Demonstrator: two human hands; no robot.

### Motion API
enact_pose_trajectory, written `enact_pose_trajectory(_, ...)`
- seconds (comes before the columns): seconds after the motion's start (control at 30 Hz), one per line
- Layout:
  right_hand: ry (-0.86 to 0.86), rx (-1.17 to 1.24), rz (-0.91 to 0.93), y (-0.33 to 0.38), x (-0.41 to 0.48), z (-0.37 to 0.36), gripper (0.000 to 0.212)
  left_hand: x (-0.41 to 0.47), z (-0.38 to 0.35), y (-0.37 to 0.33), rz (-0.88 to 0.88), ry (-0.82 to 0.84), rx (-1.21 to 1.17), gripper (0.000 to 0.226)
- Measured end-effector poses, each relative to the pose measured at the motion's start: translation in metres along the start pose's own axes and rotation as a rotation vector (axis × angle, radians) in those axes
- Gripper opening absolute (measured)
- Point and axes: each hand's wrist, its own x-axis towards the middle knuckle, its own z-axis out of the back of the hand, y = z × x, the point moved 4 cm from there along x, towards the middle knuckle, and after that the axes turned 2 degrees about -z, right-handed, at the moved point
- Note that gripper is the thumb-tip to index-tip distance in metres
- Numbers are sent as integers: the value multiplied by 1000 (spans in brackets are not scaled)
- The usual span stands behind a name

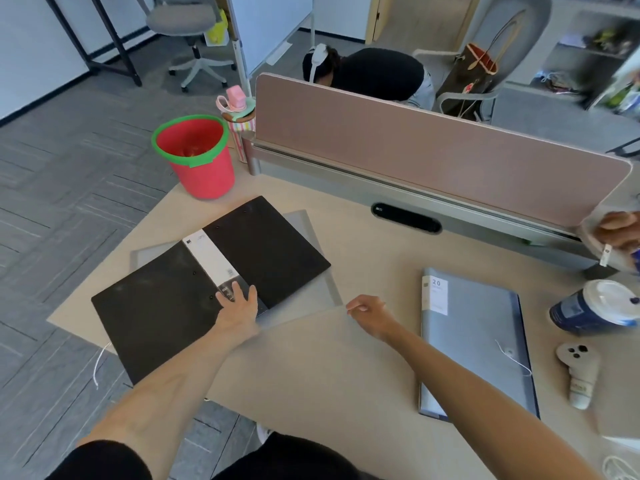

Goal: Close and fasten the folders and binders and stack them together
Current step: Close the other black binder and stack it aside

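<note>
Head view — left hand (239, 308) on black binder (207, 282)

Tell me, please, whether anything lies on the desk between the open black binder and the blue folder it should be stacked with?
Nothing visible on the desk does. Between the black binder and the blue folder only the right hand and forearm hover over bare desk.

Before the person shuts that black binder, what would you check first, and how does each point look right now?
1. Black binder lies open and flat on the desk: ok.
2. Left hand rests on its spine, ready to fold it: ok.
3. Right hand is free, holding nothing: ok.
4. Grey folder under the binder could slide when the cover swings: cannot tell.
5. Blue folder is already closed: ok; its string tied: cannot tell.
6. Red bucket stands clear of the binder: ok.
</note>
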Motion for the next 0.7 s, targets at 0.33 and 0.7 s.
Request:
enact_pose_trajectory(0.33, 87, 552, -319, -10, 12, 24, 48, -52, 24, -29, -164, -168, -77, 75)
enact_pose_trajectory(0.7, 161, 439, -111, 12, 18, 32, 22, -98, -16, -24, -203, -172, -402, 66)
